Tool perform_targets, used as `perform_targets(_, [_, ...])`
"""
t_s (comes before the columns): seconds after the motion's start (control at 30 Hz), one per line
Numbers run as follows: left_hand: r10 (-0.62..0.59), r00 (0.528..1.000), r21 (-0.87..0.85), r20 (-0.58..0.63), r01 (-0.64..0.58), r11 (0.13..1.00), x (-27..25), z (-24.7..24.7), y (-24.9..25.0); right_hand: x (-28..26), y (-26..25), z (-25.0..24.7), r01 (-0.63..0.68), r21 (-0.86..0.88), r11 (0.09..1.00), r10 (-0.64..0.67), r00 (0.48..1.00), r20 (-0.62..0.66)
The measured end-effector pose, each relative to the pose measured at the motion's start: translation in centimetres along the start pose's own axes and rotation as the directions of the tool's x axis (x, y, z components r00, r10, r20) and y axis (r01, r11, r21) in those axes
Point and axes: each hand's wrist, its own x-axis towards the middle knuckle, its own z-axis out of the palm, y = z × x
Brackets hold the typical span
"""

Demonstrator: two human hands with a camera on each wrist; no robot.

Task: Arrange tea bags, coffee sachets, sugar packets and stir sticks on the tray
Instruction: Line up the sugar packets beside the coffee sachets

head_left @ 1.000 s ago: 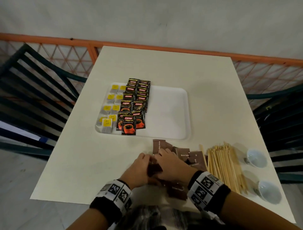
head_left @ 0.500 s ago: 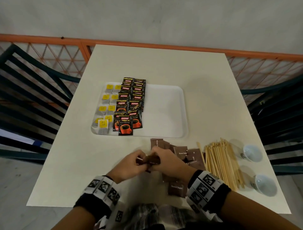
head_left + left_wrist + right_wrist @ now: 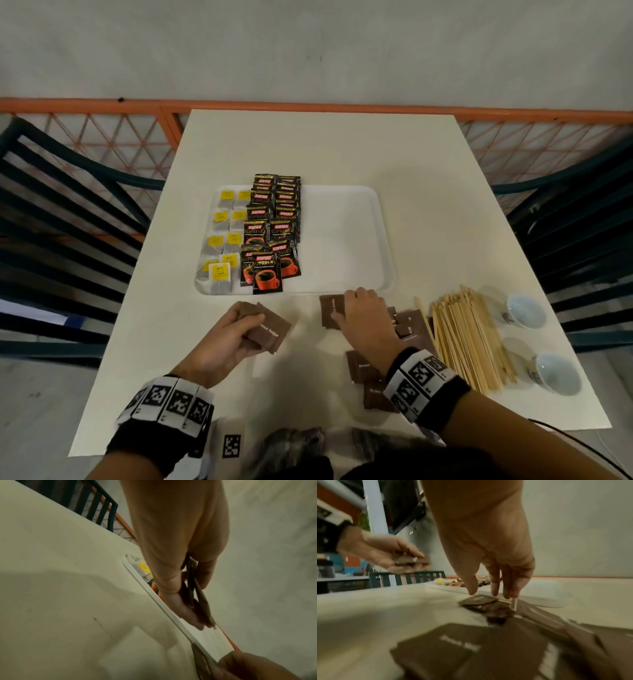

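Note:
My left hand grips a small stack of brown sugar packets just above the table, in front of the tray; the stack shows edge-on between its thumb and fingers. My right hand reaches down with nearly straight fingers onto loose brown sugar packets on the table. The white tray holds yellow-tagged tea bags at its left and black coffee sachets beside them. Wooden stir sticks lie in a pile to the right.
Two small white cups stand right of the sticks near the table edge. More sugar packets lie under my right wrist. Dark chairs flank the table, and an orange railing runs behind it.
My hands were together over the packets; they have parted. The left moved left holding the stack, the right moved right and forward onto the loose packets.

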Motion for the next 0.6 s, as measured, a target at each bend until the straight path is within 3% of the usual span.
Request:
perform_targets(0.1, [-0.014, 0.999, -0.021, 0.043, 0.015, 1.0, -0.1, -0.4, 0.2, 0.1, 0.1, 0.9, -0.071, -0.003, 0.997, 0.071, 0.997, 0.027])
perform_targets(0.27, [-0.046, 0.985, -0.035, 0.165, 0.053, 0.998, 0.1, -0.2, 0.9, 0.7, -1.1, 0.8, -0.063, 0.089, 0.994, 0.053, 0.992, 0.112])
perform_targets(0.37, [-0.037, 0.987, -0.026, 0.155, 0.041, 0.999, 0.3, -0.1, 1.3, 0.7, -1.6, 0.5, -0.023, 0.133, 0.991, -0.003, 0.982, 0.191])
perform_targets(0.47, [-0.03, 0.99, 0.007, 0.136, 0.029, 1.0, 0.4, -0.2, 1.6, 0.5, -1.8, -0.5, -0.045, 0.319, 0.947, -0.025, 0.977, 0.211])
perform_targets(0.53, [-0.031, 0.993, 0.035, 0.118, 0.027, 0.999, 0.6, -0.3, 1.7, 0.3, -2.1, -1.4, -0.043, 0.445, 0.894, -0.034, 0.986, 0.163])
perform_targets(0.6, [-0.023, 0.992, 0.057, 0.123, 0.016, 0.998, 0.7, -0.3, 1.9, 0.2, -2.9, -2.5, 0.018, 0.521, 0.853, -0.019, 1.0, -0.003])
